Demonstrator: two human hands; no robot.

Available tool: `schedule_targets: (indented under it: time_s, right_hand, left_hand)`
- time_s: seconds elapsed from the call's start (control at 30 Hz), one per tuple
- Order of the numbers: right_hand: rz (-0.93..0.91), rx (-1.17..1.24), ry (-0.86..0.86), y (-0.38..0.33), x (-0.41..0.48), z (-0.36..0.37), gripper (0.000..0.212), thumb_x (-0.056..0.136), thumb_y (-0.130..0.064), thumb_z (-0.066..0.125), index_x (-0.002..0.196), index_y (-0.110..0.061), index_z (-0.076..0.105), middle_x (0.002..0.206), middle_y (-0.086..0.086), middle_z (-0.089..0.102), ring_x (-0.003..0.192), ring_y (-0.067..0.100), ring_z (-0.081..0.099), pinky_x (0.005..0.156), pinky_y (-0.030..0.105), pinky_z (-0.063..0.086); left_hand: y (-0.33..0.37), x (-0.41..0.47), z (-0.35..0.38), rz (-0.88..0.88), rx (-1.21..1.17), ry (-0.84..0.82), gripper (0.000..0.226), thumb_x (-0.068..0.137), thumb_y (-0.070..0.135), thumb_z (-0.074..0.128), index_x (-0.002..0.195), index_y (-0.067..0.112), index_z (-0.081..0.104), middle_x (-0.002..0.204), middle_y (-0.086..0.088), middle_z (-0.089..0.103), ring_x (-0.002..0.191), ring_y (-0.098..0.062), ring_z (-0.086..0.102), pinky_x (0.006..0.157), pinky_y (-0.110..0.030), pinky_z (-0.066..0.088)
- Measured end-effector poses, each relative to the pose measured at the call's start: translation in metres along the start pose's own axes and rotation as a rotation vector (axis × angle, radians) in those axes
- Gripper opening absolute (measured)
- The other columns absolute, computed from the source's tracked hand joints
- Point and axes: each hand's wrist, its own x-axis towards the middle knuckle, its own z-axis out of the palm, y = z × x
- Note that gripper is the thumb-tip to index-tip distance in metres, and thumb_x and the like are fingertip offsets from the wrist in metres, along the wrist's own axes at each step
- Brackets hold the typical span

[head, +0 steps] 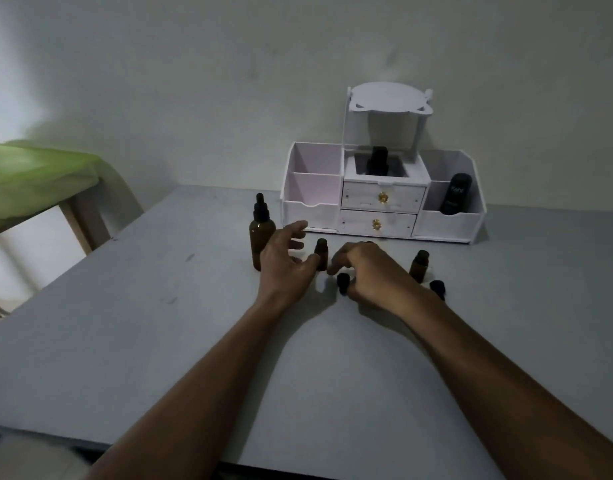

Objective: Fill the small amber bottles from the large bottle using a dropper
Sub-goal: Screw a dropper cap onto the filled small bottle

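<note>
On the grey table [159, 341], nearest of the task's things, lie two loose black caps: the left cap [342, 283] sits right under the curled fingers of the right hand [371, 275], and the right cap [438, 289] lies near the right forearm. I cannot tell whether the right hand pinches the left cap or only rests over it. If it is loose, a brush of the fingers could roll it away. A little farther, the left hand [284, 263] hovers with fingers spread, gripping nothing, its thumb touching or just beside the middle small bottle [321, 256]. That bottle looks uncapped and narrow, so a careless sweep of the thumb would likely tip it. The right small bottle [419, 268] stands apart to the right, apparently open too, within reach of the right wrist. The large bottle [261, 240], upright with its dropper top [261, 206] on, stands just behind the left hand; reaching for it with splayed fingers risks knocking it left. Farthest, the white organizer [298, 206] sits against the wall.
</note>
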Motion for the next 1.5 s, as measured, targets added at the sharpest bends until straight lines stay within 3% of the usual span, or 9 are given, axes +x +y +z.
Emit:
schedule_targets:
  time_s: [0.1, 0.2, 0.4, 0.47, 0.63, 0.93, 1.1, 1.3, 1.5]
  right_hand:
    - [0.095, -0.152, -0.168, -0.003, 0.011, 0.005, 0.048, 0.081, -0.01, 0.074, 0.124, -0.028, 0.065, 0.133, 0.003, 0.057, 0.106, 0.022, 0.06, 0.083, 0.026, 0.043]
    - [0.048, -0.14, -0.15, -0.002, 0.007, 0.004, 0.041, 0.083, -0.011, 0.073, 0.121, -0.026, 0.068, 0.124, 0.003, 0.062, 0.098, 0.019, 0.061, 0.084, 0.026, 0.048]
    - [-0.244, 0.332, 0.321, 0.002, 0.004, -0.02, 0.024, 0.084, -0.008, 0.074, 0.107, -0.014, 0.072, 0.104, 0.001, 0.073, 0.091, 0.005, 0.066, 0.086, 0.016, 0.051]
    - [-0.248, 0.485, 0.439, -0.001, 0.013, -0.031, 0.021, 0.085, -0.012, 0.075, 0.106, -0.014, 0.073, 0.1, -0.003, 0.073, 0.087, 0.0, 0.068, 0.08, 0.009, 0.051]
    - [-0.151, 0.735, 0.541, -0.003, 0.038, -0.033, 0.02, 0.086, -0.012, 0.075, 0.105, -0.01, 0.074, 0.093, -0.001, 0.075, 0.082, 0.003, 0.071, 0.077, 0.02, 0.058]
    - [-0.097, 0.68, 0.472, 0.006, 0.047, -0.011, 0.019, 0.085, -0.015, 0.075, 0.104, -0.011, 0.075, 0.095, 0.002, 0.076, 0.082, 0.006, 0.071, 0.077, 0.022, 0.059]
    - [-0.101, 0.659, 0.492, 0.008, 0.048, -0.012, 0.019, 0.086, -0.013, 0.075, 0.105, -0.012, 0.075, 0.096, 0.002, 0.076, 0.081, 0.004, 0.071, 0.077, 0.019, 0.059]
    - [-0.127, 0.575, 0.444, 0.003, 0.047, -0.003, 0.024, 0.083, -0.012, 0.077, 0.107, -0.011, 0.075, 0.1, 0.003, 0.076, 0.088, 0.007, 0.071, 0.081, 0.012, 0.055]
    - [-0.064, 0.46, 0.445, -0.001, 0.046, 0.013, 0.021, 0.08, -0.017, 0.081, 0.1, -0.012, 0.077, 0.094, 0.003, 0.076, 0.085, 0.013, 0.071, 0.084, 0.027, 0.059]
  left_hand:
    - [-0.001, 0.002, 0.003, -0.131, -0.003, -0.093, 0.067, 0.082, 0.004, 0.072, 0.143, 0.017, 0.047, 0.142, -0.004, 0.05, 0.119, -0.013, 0.052, 0.099, -0.029, 0.048]
    - [0.003, 0.004, 0.005, -0.23, -0.028, -0.147, 0.067, 0.082, 0.003, 0.073, 0.143, 0.014, 0.048, 0.142, -0.008, 0.052, 0.123, -0.023, 0.055, 0.098, -0.034, 0.049]
    - [-0.002, 0.006, 0.007, -0.307, -0.075, -0.147, 0.062, 0.074, 0.011, 0.083, 0.131, 0.009, 0.06, 0.12, -0.007, 0.067, 0.104, -0.016, 0.064, 0.088, -0.026, 0.054]
    - [-0.002, 0.009, 0.006, -0.329, -0.077, -0.142, 0.059, 0.075, 0.011, 0.082, 0.129, 0.01, 0.061, 0.12, -0.004, 0.067, 0.104, -0.014, 0.063, 0.09, -0.024, 0.051]
    - [-0.001, 0.014, 0.007, -0.371, -0.1, -0.124, 0.055, 0.079, 0.014, 0.081, 0.13, 0.008, 0.062, 0.125, -0.009, 0.067, 0.104, -0.014, 0.061, 0.099, -0.03, 0.048]
    - [0.005, 0.003, 0.007, -0.26, -0.045, -0.149, 0.044, 0.083, 0.013, 0.077, 0.125, 0.008, 0.065, 0.119, -0.004, 0.069, 0.098, -0.01, 0.06, 0.084, -0.014, 0.049]
    - [0.008, 0.001, 0.006, -0.226, -0.014, -0.164, 0.04, 0.086, 0.008, 0.073, 0.125, 0.006, 0.065, 0.118, -0.007, 0.069, 0.079, -0.003, 0.059, 0.05, 0.003, 0.039]
    - [0.01, -0.001, 0.004, -0.22, -0.03, -0.165, 0.038, 0.085, 0.007, 0.074, 0.122, 0.005, 0.067, 0.112, -0.005, 0.07, 0.07, 0.002, 0.057, 0.049, 0.002, 0.039]
    - [0.012, -0.004, 0.003, -0.215, -0.043, -0.139, 0.031, 0.083, 0.006, 0.076, 0.113, 0.007, 0.071, 0.091, 0.005, 0.069, 0.061, 0.005, 0.061, 0.049, -0.001, 0.041]
